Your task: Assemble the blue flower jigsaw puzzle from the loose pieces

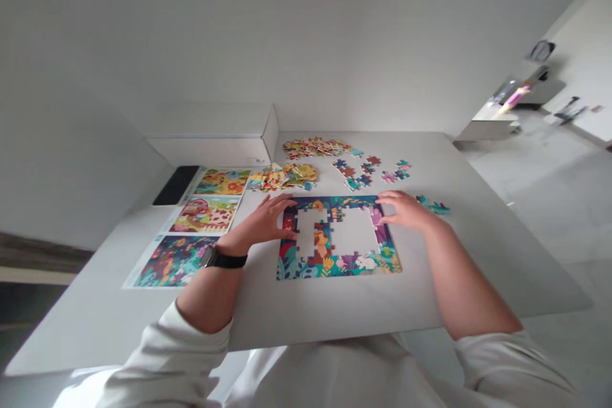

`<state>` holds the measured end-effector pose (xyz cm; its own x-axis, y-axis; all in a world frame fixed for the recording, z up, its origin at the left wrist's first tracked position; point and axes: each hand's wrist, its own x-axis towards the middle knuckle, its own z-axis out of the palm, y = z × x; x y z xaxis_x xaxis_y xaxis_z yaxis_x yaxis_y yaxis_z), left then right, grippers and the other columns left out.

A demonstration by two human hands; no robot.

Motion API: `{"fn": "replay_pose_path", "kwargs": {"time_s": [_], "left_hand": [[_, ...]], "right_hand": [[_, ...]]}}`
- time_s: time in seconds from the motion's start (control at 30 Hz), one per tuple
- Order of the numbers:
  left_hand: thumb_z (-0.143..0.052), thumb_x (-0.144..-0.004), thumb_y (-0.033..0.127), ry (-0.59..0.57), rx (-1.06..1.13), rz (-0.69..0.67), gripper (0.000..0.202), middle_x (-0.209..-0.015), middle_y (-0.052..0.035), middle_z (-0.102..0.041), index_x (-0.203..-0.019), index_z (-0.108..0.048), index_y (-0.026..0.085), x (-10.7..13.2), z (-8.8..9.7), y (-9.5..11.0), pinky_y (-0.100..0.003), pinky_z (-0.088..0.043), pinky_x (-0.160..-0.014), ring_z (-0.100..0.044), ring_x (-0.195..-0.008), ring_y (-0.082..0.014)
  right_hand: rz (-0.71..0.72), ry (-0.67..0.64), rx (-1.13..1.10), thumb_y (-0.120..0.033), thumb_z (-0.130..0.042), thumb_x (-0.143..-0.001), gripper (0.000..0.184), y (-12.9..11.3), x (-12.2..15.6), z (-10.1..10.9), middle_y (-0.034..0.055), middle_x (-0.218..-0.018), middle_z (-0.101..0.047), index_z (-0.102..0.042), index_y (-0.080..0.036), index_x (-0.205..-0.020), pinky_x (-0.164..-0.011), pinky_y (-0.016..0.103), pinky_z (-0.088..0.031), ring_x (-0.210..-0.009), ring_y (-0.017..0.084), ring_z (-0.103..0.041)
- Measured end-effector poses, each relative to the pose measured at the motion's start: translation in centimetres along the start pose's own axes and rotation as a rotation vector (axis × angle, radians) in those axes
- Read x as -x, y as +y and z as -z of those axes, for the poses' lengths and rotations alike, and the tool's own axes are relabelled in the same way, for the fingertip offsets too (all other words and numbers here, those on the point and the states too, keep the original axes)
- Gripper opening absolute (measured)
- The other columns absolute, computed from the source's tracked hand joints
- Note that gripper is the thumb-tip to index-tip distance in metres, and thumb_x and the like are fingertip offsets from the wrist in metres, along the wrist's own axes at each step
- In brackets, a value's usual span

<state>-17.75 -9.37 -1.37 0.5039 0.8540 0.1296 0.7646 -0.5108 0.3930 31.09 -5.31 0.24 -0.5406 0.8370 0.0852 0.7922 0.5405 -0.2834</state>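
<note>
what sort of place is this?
Likely an indoor room, maybe home or office: a pale grey flat tabletop against a plain grey wall, a glossy pale floor beyond, and a colourful, partly filled jigsaw puzzle.

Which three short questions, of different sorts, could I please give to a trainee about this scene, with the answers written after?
1. True or false: the partly built puzzle has gaps in its middle.
2. How many printed pictures lie to the left of the puzzle?
3. At which part of the puzzle is the right hand?
A) the bottom edge
B) the left side
C) the right side

Key: 1. True. 2. Three. 3. C.
</note>
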Motion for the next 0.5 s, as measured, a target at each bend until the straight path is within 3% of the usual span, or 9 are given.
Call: {"fn": "replay_pose_path", "kwargs": {"time_s": [0.13,0.3,0.4,0.5], "left_hand": [[-0.091,-0.075,0.067,-0.055,-0.013,0.023,0.09,-0.168,-0.0181,-0.052,-0.149,-0.066,0.023,0.0,0.3,1.2,-0.064,-0.021,-0.139,-0.049,-0.157,-0.0417],[-0.079,-0.093,0.056,0.042,-0.005,-0.021,0.059,-0.158,-0.0179,-0.061,-0.14,-0.072,0.021,-0.2,0.7,1.8,-0.058,-0.034,-0.135,-0.057,-0.149,-0.0368],[-0.071,-0.1,0.049,0.151,-0.021,-0.044,0.047,-0.153,-0.0165,-0.064,-0.138,-0.072,0.022,-0.4,0.7,2.1,-0.054,-0.046,-0.126,-0.06,-0.145,-0.0348],[-0.067,-0.104,0.043,0.245,-0.035,-0.055,0.036,-0.147,-0.0136,-0.068,-0.134,-0.074,0.025,-0.7,0.5,2.6,-0.054,-0.051,-0.12,-0.065,-0.138,-0.0332]], "right_hand": [[-0.007,-0.018,0.029,-0.046,-0.09,-0.084,0.052,0.8,-0.2,-0.8,0.0114,-0.149,-0.073,-0.081,-0.03,-0.132,-0.122,0.059,-0.05,-0.138,0.038,-0.068],[0.012,0.009,0.007,-0.046,-0.084,-0.086,0.046,1.6,-0.4,-1.2,0.0083,-0.147,-0.074,-0.082,-0.033,-0.13,-0.123,0.061,-0.049,-0.138,0.037,-0.068],[-0.022,0.063,-0.051,-0.04,-0.079,-0.09,0.043,1.7,-0.2,0.0,0.0102,-0.142,-0.077,-0.082,-0.027,-0.131,-0.121,0.052,-0.052,-0.134,0.033,-0.072],[-0.233,0.193,-0.055,-0.034,-0.073,-0.094,0.039,2.6,0.6,2.3,0.0115,-0.137,-0.079,-0.081,-0.023,-0.131,-0.116,0.044,-0.056,-0.126,0.03,-0.075]]}}
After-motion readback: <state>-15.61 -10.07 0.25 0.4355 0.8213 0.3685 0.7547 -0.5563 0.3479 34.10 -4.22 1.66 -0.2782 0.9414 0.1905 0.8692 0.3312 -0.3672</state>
